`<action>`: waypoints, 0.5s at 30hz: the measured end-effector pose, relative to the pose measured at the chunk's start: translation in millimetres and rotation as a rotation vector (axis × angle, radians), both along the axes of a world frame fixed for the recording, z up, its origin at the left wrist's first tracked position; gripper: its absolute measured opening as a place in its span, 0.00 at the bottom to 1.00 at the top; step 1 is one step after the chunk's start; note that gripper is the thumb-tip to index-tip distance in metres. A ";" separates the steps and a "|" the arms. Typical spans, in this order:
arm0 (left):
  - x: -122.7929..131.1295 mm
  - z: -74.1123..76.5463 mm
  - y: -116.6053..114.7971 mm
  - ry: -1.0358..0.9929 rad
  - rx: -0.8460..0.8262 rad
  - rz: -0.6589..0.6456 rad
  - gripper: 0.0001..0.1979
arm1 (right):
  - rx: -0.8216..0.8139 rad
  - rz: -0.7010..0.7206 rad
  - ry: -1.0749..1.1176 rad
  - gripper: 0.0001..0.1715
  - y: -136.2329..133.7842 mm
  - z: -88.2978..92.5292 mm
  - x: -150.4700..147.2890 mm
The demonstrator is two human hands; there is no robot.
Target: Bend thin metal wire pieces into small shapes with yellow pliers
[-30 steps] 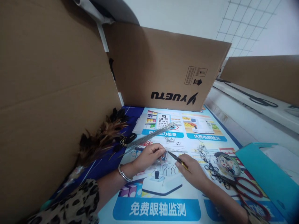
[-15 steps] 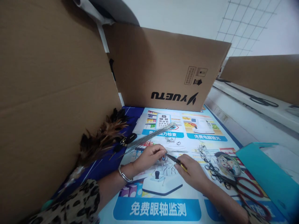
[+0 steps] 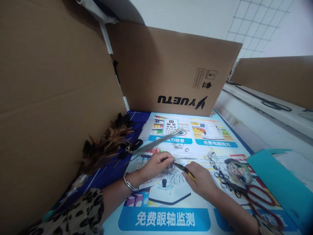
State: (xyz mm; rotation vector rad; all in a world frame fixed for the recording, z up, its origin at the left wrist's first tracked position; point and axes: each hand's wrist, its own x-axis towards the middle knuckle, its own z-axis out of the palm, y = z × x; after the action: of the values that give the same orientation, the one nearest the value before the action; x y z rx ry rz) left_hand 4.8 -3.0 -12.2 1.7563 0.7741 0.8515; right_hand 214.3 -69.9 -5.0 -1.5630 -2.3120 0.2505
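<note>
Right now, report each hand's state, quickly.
Left hand: closed, fingertips pinched at the tip of the pliers; anything held is too small to make out.
Right hand: closed, holding the pliers.

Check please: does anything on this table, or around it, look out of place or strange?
Yes: the YUETU lettering on the far cardboard panel is upside down, so the panel seems inverted. Black rings also lie scattered loosely beside the red-handled scissors. No damage stands out.
</note>
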 end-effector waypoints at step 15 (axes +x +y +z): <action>-0.1 2.5 -1.3 -0.021 -0.033 -0.014 0.12 | -0.019 0.004 0.011 0.09 -1.1 1.5 -1.4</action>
State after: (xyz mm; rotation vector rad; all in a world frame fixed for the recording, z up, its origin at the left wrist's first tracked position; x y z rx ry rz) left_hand 4.7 -4.2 -9.7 1.7191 0.7576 0.8414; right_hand 212.9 -71.0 -3.5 -1.5618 -2.3112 0.2828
